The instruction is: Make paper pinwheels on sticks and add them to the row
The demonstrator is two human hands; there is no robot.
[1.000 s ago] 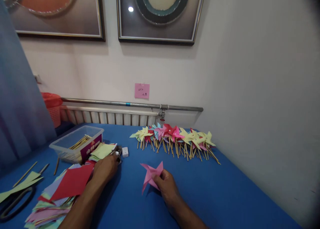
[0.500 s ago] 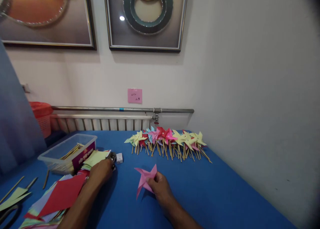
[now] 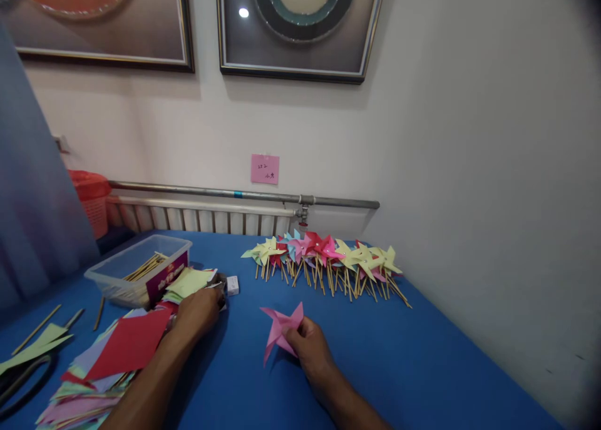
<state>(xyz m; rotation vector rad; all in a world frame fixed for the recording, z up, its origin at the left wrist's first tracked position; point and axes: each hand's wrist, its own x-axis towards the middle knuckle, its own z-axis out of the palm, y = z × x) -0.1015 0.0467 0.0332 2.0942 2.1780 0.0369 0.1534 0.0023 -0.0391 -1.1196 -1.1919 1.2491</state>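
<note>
Pink paper pinwheel [image 3: 278, 325]: held above the blue tabletop [image 3: 422, 367], near the middle of the work area, nearer to the person than the group of pinwheels [image 3: 323, 248]. At least 3 pointed blades are visible; no stick shows on it.

Right hand [image 3: 313, 350]: pinches the pinwheel from its right side, thumb laid on the front face near the centre, the other fingers behind. This grip probably keeps the folded tips gathered at the centre and leaves the outer blades uncrushed. The forearm enters from the lower right; the wrist sits low and the blades face the person.

Left hand [image 3: 200, 311]: extended forward, palm down, back of the hand uppermost. The forearm crosses over the edge of the paper stack [image 3: 77, 411]. The fingers curl at a small dark, shiny item [image 3: 220, 280] that they partly hide. Whether they are spread, pressed together or pinching a part cannot be told.

Supplies: the small white box [image 3: 233, 285] stands just beside the shiny item. The pale green sheets [image 3: 189, 282] lie between that item and the clear plastic box [image 3: 107, 285], which holds loose sticks [image 3: 145, 267]. This layout appears to keep supplies within the left hand's reach. The grouped pinwheels lie with heads toward the wall and sticks toward the person, presumably so that the blades are not pressed.
</note>
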